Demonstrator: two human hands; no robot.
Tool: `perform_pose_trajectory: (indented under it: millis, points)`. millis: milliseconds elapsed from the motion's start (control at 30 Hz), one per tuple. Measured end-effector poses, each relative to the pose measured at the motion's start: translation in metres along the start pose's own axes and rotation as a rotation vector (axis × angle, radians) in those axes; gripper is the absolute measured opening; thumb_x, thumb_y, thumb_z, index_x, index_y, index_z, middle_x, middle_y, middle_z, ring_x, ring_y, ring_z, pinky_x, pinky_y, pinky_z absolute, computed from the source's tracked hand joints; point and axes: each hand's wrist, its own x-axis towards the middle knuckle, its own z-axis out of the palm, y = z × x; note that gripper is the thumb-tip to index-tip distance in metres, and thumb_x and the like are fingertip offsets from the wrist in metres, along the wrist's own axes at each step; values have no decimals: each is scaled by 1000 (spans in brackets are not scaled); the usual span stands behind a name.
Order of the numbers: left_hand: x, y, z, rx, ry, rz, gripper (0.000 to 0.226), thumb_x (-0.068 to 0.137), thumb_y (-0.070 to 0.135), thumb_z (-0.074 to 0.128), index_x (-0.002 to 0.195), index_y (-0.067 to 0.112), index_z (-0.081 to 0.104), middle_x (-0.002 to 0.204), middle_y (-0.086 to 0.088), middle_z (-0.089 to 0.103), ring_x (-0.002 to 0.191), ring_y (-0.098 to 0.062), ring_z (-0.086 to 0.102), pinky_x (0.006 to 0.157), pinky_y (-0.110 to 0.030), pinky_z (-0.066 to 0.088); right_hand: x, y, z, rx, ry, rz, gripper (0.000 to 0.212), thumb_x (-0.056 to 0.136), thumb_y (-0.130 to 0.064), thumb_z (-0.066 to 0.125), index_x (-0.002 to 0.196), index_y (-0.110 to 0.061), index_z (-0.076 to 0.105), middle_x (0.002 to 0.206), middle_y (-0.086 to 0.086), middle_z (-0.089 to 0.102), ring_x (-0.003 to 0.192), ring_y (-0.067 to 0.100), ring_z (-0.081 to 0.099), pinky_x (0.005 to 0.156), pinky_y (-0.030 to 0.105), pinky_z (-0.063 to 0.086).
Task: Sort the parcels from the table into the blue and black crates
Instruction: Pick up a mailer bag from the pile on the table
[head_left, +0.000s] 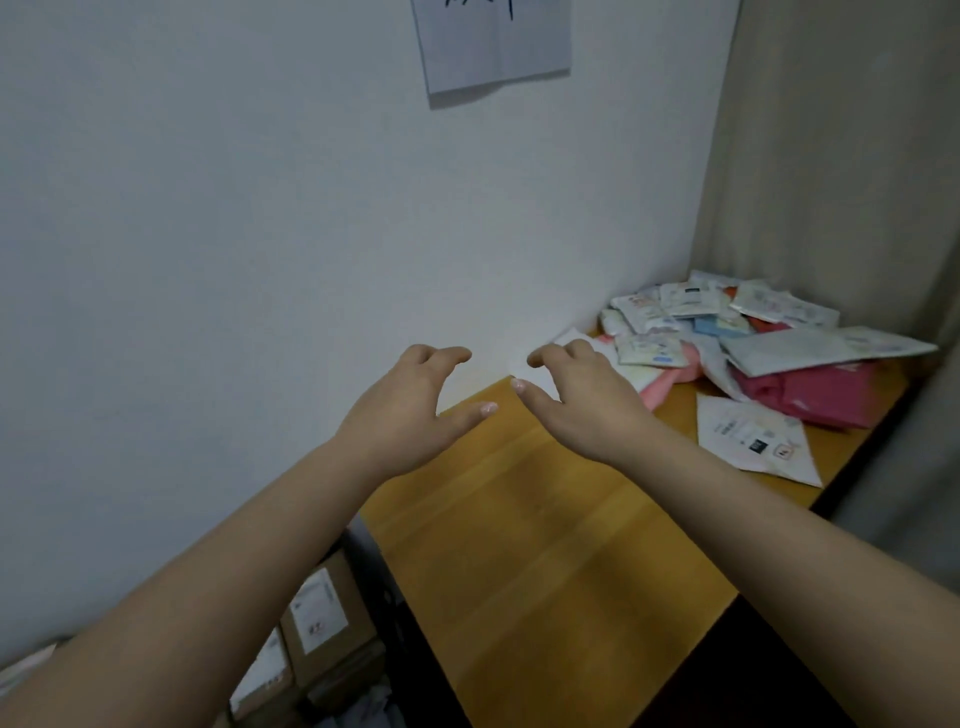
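At lower left, beside the table, brown cardboard boxes with white labels (317, 618) sit in what may be a dark crate, though its colour I cannot tell, and no blue crate shows; some sorting therefore looks done, but how much is hidden. The left hand (410, 410) hovers above the yellow wooden table (545, 545) with fingers loosely curled and thumb out, holding nothing; the right hand (582, 400) mirrors it, empty, its fingertips close to a white flat mailer (540, 371) at the wall. Further right, a heap of white, pink and blue plastic parcels (753, 332) fills the far corner, and one white labelled mailer (753, 441) lies near the table's right edge; most of the work looks left. The near tabletop is bare, giving room; wall and curtain (831, 156) hem the heap.
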Motion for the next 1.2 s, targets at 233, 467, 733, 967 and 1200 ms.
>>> perform_pose_trajectory:
  millis: [233, 467, 733, 967, 1200]
  points:
    - [47, 72, 72, -109, -3, -120, 67, 87, 58, 57, 144, 29, 39, 141, 2, 41, 111, -14, 56, 96, -37, 49, 5, 111, -26, 34, -33, -26, 49, 98, -49, 43, 134, -18, 49, 134, 7, 46, 120, 24, 48, 95, 41, 45]
    - [92, 134, 142, -170, -64, -216, 64, 88, 53, 59, 144, 28, 39, 137, 3, 43, 107, -12, 57, 89, -31, 50, 12, 233, -49, 13, -169, 89, 46, 99, -47, 43, 133, -16, 48, 135, 8, 44, 122, 23, 43, 87, 34, 37]
    - [121, 146, 171, -176, -95, -260, 63, 88, 52, 60, 142, 27, 42, 137, 3, 43, 108, -12, 57, 86, -28, 50, 25, 278, -37, 103, -212, 152, 45, 99, -46, 44, 133, -15, 49, 134, 8, 44, 114, 23, 49, 86, 33, 39]
    - [152, 138, 196, -237, -125, -268, 63, 89, 53, 59, 143, 28, 41, 141, 3, 40, 108, -9, 55, 82, -26, 49, 34, 297, -27, 101, -197, 219, 44, 99, -46, 44, 132, -17, 50, 134, 7, 45, 116, 25, 49, 94, 37, 43]
    - [178, 125, 220, -293, -161, -296, 63, 89, 54, 58, 144, 30, 39, 141, 5, 38, 110, -6, 52, 75, -19, 44, 86, 324, -7, 104, -226, 251, 46, 98, -47, 46, 131, -16, 50, 131, 8, 47, 114, 25, 51, 93, 40, 46]
